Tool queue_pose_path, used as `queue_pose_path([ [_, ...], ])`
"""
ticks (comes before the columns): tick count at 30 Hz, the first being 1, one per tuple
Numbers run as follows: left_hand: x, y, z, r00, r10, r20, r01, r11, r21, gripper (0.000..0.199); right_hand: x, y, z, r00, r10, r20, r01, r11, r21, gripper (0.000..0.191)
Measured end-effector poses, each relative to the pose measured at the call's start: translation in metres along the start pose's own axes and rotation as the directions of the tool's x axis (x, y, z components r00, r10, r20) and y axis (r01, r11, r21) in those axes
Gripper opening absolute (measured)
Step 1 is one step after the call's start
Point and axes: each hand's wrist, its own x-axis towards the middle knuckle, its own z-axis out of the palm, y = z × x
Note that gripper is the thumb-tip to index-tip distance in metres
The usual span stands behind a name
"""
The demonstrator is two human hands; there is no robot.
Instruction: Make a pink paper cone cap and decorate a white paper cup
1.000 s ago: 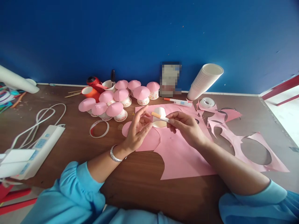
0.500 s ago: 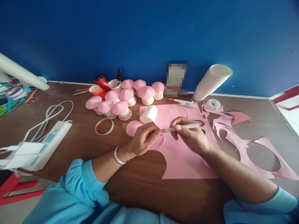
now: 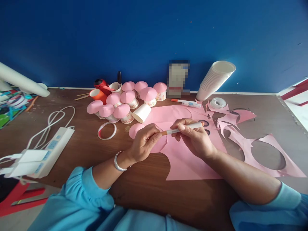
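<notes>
Both of my hands meet over the pink paper sheet (image 3: 192, 163), holding a white marker (image 3: 173, 131) with orange ends level between them. My left hand (image 3: 145, 143) pinches its orange left end, and my right hand (image 3: 197, 138) grips the white barrel. Under my left hand lie pink paper circles (image 3: 135, 131), partly covered. A white paper cup (image 3: 142, 113) rests on its side beyond that hand. Dark looped handles (image 3: 204, 123), seemingly of scissors, show on the sheet behind my right hand.
Several small decorated cups with pink cone tops (image 3: 128, 97) stand at the back. A tall stack of white cups (image 3: 216, 78) leans by the wall. Cut pink scraps (image 3: 250, 150) spread at right, near a white tape roll (image 3: 218, 102). At left is a power strip (image 3: 54, 150) with cables.
The white paper cup has rolled left, towards the cone-topped cups, and turned. Both hands keep hold of the marker with little movement. The view has shifted slightly.
</notes>
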Motion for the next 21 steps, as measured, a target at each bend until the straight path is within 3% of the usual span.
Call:
queue_pose_path([
  [2, -0.005, -0.002, -0.007, 0.998, -0.039, -0.049, 0.037, 0.998, -0.05, 0.034, 0.006, -0.011, -0.013, 0.994, -0.067, -0.089, 0.069, 0.997, 0.021, 0.029],
  [5, -0.015, -0.01, -0.018, 0.973, -0.137, -0.188, 0.092, 0.968, -0.231, 0.042, 0.021, -0.029, -0.045, 0.921, -0.194, -0.338, 0.237, 0.967, 0.091, 0.029],
  [7, -0.02, -0.014, -0.021, 0.971, -0.18, -0.158, 0.129, 0.95, -0.285, 0.035, 0.03, -0.032, -0.061, 0.921, -0.181, -0.344, 0.232, 0.966, 0.113, 0.03],
  [11, -0.024, -0.015, -0.013, 0.983, -0.173, -0.059, 0.158, 0.967, -0.201, 0.023, 0.032, -0.011, -0.056, 0.959, -0.147, -0.241, 0.162, 0.986, 0.044, 0.032],
  [15, -0.023, -0.011, 0.0, 0.995, -0.095, -0.035, 0.096, 0.995, 0.026, 0.019, 0.017, 0.008, -0.035, 0.977, -0.168, -0.129, 0.136, 0.964, -0.227, 0.03],
  [18, -0.022, -0.01, 0.004, 1.0, 0.023, 0.014, -0.025, 0.982, 0.185, 0.013, 0.005, 0.012, -0.027, 0.977, -0.208, 0.052, 0.212, 0.898, -0.385, 0.028],
  [21, -0.023, -0.01, 0.005, 0.992, 0.114, 0.05, -0.123, 0.944, 0.305, 0.01, -0.001, 0.013, -0.023, 0.933, -0.252, 0.258, 0.355, 0.769, -0.532, 0.033],
])
